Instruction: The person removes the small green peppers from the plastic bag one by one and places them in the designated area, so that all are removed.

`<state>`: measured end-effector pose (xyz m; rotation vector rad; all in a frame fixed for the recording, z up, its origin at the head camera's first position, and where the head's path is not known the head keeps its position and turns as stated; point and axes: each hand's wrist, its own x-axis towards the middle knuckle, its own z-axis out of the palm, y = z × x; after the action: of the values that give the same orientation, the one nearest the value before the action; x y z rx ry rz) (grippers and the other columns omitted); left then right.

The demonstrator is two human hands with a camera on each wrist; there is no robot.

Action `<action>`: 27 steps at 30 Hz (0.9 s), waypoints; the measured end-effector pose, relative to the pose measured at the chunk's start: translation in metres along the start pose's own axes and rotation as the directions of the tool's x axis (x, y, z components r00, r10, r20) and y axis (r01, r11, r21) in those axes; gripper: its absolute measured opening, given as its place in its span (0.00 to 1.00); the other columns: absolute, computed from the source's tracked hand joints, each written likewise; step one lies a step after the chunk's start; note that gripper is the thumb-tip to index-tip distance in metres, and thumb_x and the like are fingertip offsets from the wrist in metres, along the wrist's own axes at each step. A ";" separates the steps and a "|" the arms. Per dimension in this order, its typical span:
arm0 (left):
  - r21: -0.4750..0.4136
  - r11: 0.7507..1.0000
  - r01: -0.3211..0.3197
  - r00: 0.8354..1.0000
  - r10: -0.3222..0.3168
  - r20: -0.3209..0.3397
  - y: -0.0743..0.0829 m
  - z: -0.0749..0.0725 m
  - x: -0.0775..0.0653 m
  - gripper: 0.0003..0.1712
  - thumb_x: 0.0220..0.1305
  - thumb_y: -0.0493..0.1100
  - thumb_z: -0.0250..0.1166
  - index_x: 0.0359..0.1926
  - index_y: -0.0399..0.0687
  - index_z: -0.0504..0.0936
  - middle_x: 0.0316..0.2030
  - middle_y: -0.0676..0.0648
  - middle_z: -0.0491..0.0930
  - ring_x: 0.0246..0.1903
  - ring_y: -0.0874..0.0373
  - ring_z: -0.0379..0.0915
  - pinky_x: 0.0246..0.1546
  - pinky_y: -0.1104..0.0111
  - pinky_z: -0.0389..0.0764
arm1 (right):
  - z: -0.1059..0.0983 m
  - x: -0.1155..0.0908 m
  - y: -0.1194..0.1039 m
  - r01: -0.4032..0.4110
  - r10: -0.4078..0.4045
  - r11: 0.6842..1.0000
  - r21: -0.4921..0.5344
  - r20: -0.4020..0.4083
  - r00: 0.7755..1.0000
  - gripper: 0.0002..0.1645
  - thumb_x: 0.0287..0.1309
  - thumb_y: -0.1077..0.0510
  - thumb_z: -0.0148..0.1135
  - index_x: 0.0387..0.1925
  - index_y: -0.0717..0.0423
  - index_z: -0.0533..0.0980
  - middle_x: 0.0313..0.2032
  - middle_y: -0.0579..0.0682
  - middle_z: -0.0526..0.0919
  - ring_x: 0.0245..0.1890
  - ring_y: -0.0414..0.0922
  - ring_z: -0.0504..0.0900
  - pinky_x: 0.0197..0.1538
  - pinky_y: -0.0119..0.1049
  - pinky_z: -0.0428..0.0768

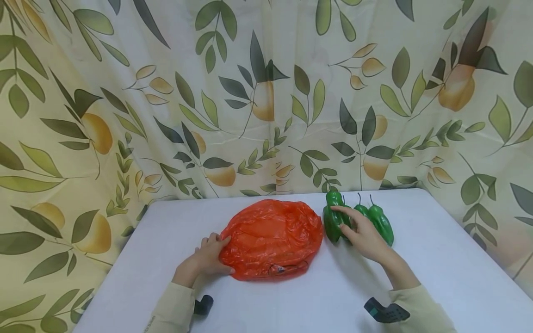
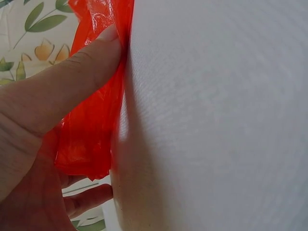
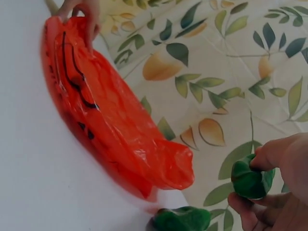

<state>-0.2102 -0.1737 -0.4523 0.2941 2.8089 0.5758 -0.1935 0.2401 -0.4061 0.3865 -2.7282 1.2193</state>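
Note:
A red plastic bag (image 1: pixel 270 236) lies spread and crinkled on the white table. My left hand (image 1: pixel 210 256) holds its left edge, the thumb (image 2: pixel 91 62) across the film and the other fingers round the far side. To the right of the bag, my right hand (image 1: pixel 362 233) pinches a green pepper (image 3: pixel 252 178) between thumb and fingers. In the right wrist view this pepper is up off the table, its rounded end towards the camera. Beneath it on the table shows another green pepper (image 3: pixel 183 219). More green peppers (image 1: pixel 381 224) with thin stems lie behind the right hand, partly hidden by it.
The white table (image 1: pixel 316 305) reaches back to a curtain (image 1: pixel 266 115) with a leaf and fruit print. Dark wrist cameras (image 1: pixel 387 311) sit at both sleeves. Black printed marks show on the bag's near side.

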 end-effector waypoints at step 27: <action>-0.003 1.000 0.006 1.000 -0.006 0.003 -0.003 0.001 0.002 0.58 0.45 0.55 0.82 0.76 0.53 0.65 0.59 0.43 0.68 0.55 0.50 0.62 0.55 0.48 0.77 | -0.025 -0.001 0.029 -0.083 0.088 0.989 -0.123 0.035 0.996 0.34 0.68 0.69 0.52 0.74 0.57 0.62 0.69 0.75 0.61 0.67 0.75 0.63 0.62 0.75 0.68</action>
<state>-0.2118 -0.1753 -0.4549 0.2861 2.8043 0.5781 -0.2011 0.2776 -0.4106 0.2864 -2.8632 1.0678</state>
